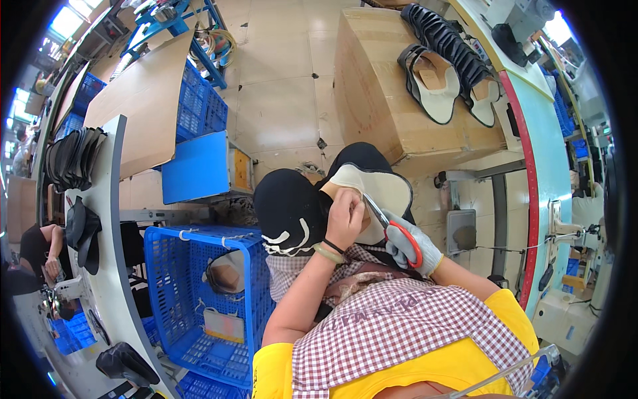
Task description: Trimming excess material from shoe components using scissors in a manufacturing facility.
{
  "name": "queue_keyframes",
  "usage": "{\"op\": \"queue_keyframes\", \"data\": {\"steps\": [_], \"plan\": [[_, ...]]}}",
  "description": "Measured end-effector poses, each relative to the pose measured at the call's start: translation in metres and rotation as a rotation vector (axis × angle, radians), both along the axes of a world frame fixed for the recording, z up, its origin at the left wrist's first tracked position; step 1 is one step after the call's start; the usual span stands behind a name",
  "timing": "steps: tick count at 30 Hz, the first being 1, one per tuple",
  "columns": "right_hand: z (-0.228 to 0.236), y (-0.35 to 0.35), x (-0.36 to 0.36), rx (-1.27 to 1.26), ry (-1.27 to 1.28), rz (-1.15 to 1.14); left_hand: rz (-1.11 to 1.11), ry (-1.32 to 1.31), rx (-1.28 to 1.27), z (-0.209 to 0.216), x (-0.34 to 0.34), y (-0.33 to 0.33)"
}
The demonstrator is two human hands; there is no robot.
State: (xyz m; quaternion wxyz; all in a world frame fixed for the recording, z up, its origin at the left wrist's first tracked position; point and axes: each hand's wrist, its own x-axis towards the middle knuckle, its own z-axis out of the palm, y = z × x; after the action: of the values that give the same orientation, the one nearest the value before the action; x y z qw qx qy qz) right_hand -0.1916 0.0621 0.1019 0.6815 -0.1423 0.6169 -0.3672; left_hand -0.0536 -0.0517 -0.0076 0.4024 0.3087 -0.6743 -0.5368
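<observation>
A shoe upper with a cream lining and black edge [392, 191] lies across my lap, over my black-clad knees. My bare left hand [345, 216], with bands on its wrist, is closed on the upper's near left part, where a tan patch shows. In my right hand [415, 247], which wears a pale grey glove, is a pair of scissors [377, 211] with red handles. Their blades point up and left and reach the cream lining close to my left fingers. Whether the blades are cutting into the material cannot be made out.
A blue plastic crate [199, 234] with a shoe upper inside stands at my left. More uppers [432, 83] lie in a row on a cardboard box [372, 86] ahead right. Left stands a bench [106, 219] with black pieces; a co-worker's arm [54, 249] shows beyond. A sewing machine [565, 316] is at right.
</observation>
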Motion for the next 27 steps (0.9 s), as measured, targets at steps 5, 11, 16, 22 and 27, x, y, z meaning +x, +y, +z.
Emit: {"op": "queue_keyframes", "data": {"steps": [5, 11, 16, 22, 27], "plan": [[0.001, -0.007, -0.007, -0.011, -0.034, 0.083, 0.182, 0.005, 0.069, -0.004, 0.0, 0.009], [0.008, -0.012, -0.01, -0.052, -0.053, 0.185, 0.317, 0.034, 0.344, 0.008, -0.003, 0.012], [0.008, -0.013, -0.01, -0.011, 0.019, 0.176, 0.359, -0.042, 0.551, 0.012, -0.012, 0.002], [0.001, -0.017, -0.015, 0.021, -0.035, 0.121, 0.442, -0.085, 0.453, -0.012, -0.022, 0.007], [0.006, -0.028, -0.018, 0.048, -0.017, 0.155, 0.411, -0.099, 0.479, -0.011, -0.022, 0.005]]}}
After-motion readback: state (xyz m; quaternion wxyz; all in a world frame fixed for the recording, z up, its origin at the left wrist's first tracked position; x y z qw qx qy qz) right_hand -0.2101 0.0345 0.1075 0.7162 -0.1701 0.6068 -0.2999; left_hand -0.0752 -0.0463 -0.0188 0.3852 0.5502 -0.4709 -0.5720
